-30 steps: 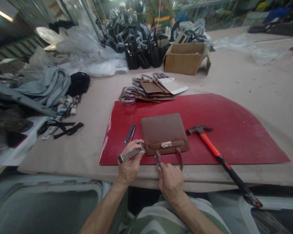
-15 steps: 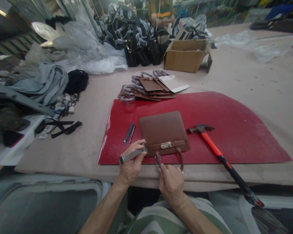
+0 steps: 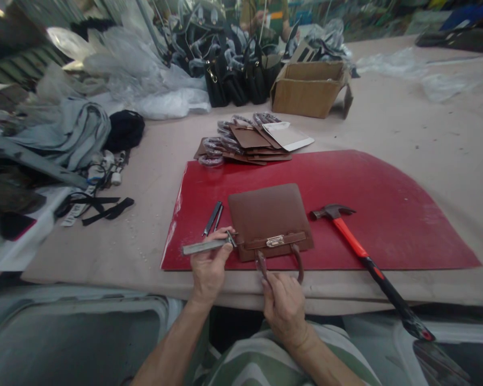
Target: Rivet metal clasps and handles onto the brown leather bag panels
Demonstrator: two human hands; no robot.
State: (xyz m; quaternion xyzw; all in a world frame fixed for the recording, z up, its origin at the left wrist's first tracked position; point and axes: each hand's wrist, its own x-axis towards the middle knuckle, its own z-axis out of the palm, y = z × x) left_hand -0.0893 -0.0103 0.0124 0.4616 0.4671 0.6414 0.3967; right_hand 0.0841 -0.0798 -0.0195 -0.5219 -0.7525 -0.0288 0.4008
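My left hand (image 3: 207, 271) grips a flat metal bar tool (image 3: 205, 246) with a short crosspiece at its right end, just left of a brown handbag piece (image 3: 268, 212). That piece lies flat on the red board (image 3: 358, 182), its silver clasp (image 3: 275, 240) and two handles towards me. Closed fingers of my right hand (image 3: 285, 305) pinch the left handle (image 3: 261, 262), which is wrapped in clear film. Two slim metal tools (image 3: 212, 219) lie beyond my left hand. To the right rests a claw hammer (image 3: 351, 239) with an orange and black handle.
Brown bag pieces (image 3: 251, 142) with wrapped handles are stacked behind the board. Farther back stand black handbags (image 3: 235, 83) and a cardboard box (image 3: 308, 91). Plastic bags (image 3: 145, 80) and black straps (image 3: 108, 209) lie left. Another person (image 3: 268, 21) is across the table.
My left hand has drawn the metal bar tool leftward, away from the handbag piece's lower left corner, and the bar lies more level. My right hand keeps its hold on the handle.
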